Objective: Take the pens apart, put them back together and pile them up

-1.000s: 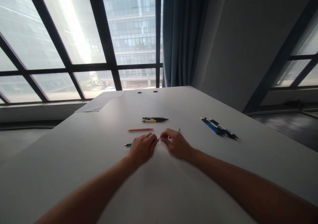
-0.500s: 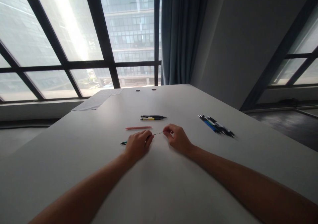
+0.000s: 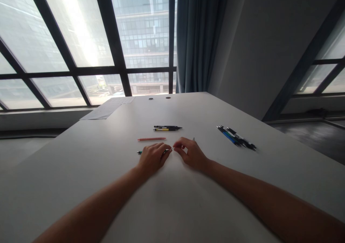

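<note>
My left hand is closed around a dark pen with a green part; its end shows at the left of the hand, and its narrow front shows at the fingertips. My right hand pinches a thin pale piece, like a pen refill, right at the front of that pen. The fingertips of both hands nearly meet, so most of the piece is hidden. A small grey tip pokes out behind my right hand; what it belongs to is hidden. Just beyond my left hand lies a coral-red pen.
Further back on the white table lie a yellow-and-black pen and a black pen. A cluster of several pens, blue, black and white, lies at the right. Paper sheets rest at the far left edge.
My hands have come closer together, and the thin strand that showed between them is now mostly hidden. The held pen has turned slightly. A grey tip now shows behind my right hand.
</note>
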Action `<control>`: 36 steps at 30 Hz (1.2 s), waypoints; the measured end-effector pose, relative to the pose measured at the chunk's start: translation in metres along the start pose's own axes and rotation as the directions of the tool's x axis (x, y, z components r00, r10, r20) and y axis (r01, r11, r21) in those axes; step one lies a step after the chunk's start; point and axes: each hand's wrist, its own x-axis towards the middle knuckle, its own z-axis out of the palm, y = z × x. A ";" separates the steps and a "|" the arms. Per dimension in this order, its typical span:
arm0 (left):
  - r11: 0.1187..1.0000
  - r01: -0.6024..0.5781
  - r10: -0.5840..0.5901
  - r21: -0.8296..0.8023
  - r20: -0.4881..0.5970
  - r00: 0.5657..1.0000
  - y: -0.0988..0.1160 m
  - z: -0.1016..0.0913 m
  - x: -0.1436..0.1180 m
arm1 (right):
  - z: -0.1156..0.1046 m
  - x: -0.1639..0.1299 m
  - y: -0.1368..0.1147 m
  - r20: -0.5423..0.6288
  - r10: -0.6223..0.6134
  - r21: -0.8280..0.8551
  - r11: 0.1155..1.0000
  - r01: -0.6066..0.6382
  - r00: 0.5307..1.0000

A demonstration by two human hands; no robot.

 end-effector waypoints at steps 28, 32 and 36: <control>0.999 -0.038 0.038 -0.006 0.026 0.999 0.001 -0.003 0.001 | -0.002 -0.001 -0.005 0.045 -0.029 -0.036 0.999 0.030 0.999; 1.000 -0.001 0.002 -0.004 0.073 0.997 0.002 -0.002 0.001 | -0.003 0.000 -0.007 0.074 -0.037 -0.184 0.982 0.051 0.997; 0.997 0.066 -0.068 0.026 0.092 0.993 0.002 -0.001 0.001 | -0.010 0.003 0.008 -0.029 0.063 -0.487 0.870 -0.069 0.998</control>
